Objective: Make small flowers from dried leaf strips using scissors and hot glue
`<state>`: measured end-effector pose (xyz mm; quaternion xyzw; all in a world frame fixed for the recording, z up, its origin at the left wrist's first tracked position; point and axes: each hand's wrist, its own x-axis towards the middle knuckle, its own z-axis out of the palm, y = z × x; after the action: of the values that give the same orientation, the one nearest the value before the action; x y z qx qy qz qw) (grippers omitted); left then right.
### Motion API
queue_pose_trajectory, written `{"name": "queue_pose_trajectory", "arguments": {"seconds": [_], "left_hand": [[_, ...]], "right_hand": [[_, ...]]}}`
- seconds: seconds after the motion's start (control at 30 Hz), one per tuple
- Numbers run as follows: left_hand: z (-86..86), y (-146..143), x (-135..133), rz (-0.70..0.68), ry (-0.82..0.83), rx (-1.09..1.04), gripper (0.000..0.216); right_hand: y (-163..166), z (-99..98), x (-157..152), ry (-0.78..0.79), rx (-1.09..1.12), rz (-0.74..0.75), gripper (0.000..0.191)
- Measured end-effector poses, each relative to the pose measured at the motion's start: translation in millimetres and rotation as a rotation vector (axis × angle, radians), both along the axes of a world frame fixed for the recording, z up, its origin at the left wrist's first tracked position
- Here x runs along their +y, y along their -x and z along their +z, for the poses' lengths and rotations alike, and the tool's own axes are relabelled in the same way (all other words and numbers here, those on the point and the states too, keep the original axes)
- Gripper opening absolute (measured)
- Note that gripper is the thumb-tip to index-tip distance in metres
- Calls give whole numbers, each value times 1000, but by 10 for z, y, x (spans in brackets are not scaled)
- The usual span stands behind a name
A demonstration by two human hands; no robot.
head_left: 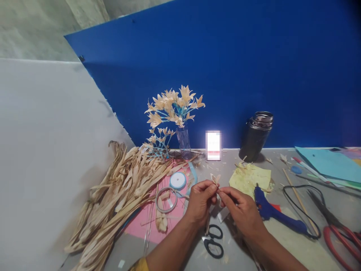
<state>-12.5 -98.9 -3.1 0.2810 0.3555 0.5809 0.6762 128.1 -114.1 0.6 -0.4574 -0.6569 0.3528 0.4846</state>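
A small cream flower of dried husk petals (215,178) stands up from the fingertips of my left hand (200,199), which is closed in a pinch around its base. My right hand (239,207) meets it there, thumb and fingers pinched at the flower's lower end; its grip partly hides the base. Under my wrists lie black-handled scissors (213,246). Close to my right hand is a blue glue gun (282,217), with a yellow paper (254,177) covered in scraps behind it. Left of my hands, a roll of ribbon (178,181) and a grey ring of tape (156,201) rest on pink paper (138,224).
Dried corn husks (121,195) pile up at left. Behind, husk flowers (172,103) fill a clear vase (184,141), near a bright blurred screen (213,145) and a dark open flask (255,139). Red-handled scissors (342,241) and blue paper (332,163) lie at right.
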Motion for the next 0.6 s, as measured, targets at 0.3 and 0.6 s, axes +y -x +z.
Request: {"name": "queue_pose_trajectory", "arguments": {"seconds": [0.3, 0.6], "left_hand": [[89, 22, -17, -34, 39, -131, 41], [53, 11, -5, 101, -52, 60, 40]], "right_hand": [[10, -5, -25, 102, -21, 36, 38], [13, 36, -68, 127, -35, 50, 40]]}}
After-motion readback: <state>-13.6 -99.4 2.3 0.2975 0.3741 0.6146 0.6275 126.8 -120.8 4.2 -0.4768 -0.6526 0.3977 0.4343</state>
